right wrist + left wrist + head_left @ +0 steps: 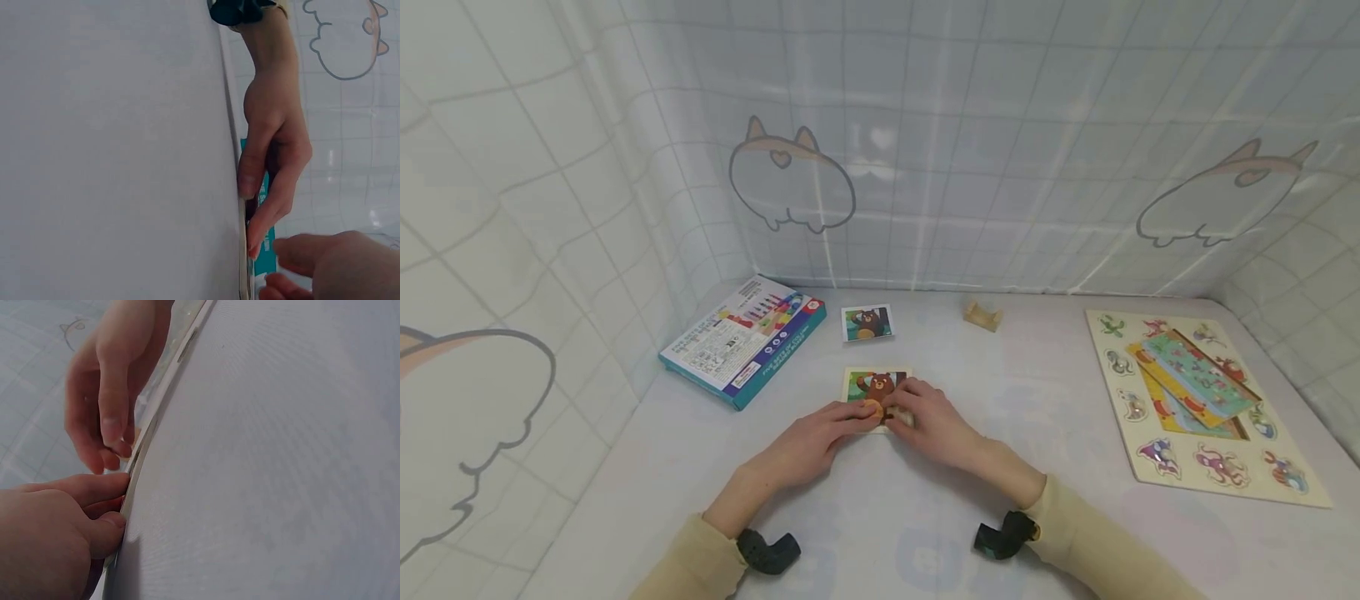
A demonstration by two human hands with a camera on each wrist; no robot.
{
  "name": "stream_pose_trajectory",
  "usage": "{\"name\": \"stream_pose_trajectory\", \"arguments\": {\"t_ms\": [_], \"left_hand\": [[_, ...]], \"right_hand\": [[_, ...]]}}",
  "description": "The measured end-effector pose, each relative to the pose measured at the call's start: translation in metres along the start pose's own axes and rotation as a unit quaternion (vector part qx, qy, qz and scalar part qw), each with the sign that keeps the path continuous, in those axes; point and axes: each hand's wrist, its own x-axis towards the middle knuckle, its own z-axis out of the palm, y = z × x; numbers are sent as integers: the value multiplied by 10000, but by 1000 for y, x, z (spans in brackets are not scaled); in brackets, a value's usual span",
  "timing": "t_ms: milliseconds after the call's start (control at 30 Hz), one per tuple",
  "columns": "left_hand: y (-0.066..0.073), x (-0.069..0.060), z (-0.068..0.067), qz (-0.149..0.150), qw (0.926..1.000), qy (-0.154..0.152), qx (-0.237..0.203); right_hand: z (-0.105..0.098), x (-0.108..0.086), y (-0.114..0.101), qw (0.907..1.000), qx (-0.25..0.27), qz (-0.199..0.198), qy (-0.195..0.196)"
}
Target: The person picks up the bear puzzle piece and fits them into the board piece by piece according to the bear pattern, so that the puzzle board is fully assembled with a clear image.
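A small wooden bear puzzle point(854, 382) lies flat on the table in the middle of the head view. My left hand point(812, 437) rests on its lower left part, fingers fairly straight, over an orange round patch point(872, 408). In the right wrist view the left thumb point(247, 182) is down at the board's edge. My right hand point(936, 417) bends its fingers over the puzzle's right side. Whether it pinches a piece is hidden. Behind the puzzle is a card point(867, 323) with the same bear picture.
A boxed set point(741, 342) with a teal edge lies at the back left. A small wooden stand point(982, 316) is at the back, right of the card. On the right, a large animal puzzle board point(1150, 458) carries two yellow-and-green boards point(1210, 379). Printed cloth walls point(940, 150) enclose the table.
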Motion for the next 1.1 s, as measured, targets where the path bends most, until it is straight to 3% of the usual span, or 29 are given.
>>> {"name": "stream_pose_trajectory", "arguments": {"t_ms": [167,467,733,933,1100], "left_hand": [[1,0,0,-26,10000,-2,60],[2,0,0,-246,9997,-71,50],[4,0,-1,-298,9995,-89,-19],[3,1,0,-268,9996,-32,-18],[3,1,1,-238,9997,13,11]], "right_hand": [[-15,-13,4,9998,30,-156,-72],[-39,-40,33,9979,504,-402,-92],[-63,-62,56,9969,765,-152,-101],[-67,-75,73,9954,892,-265,207],[-68,-79,79,9961,837,-256,56]]}}
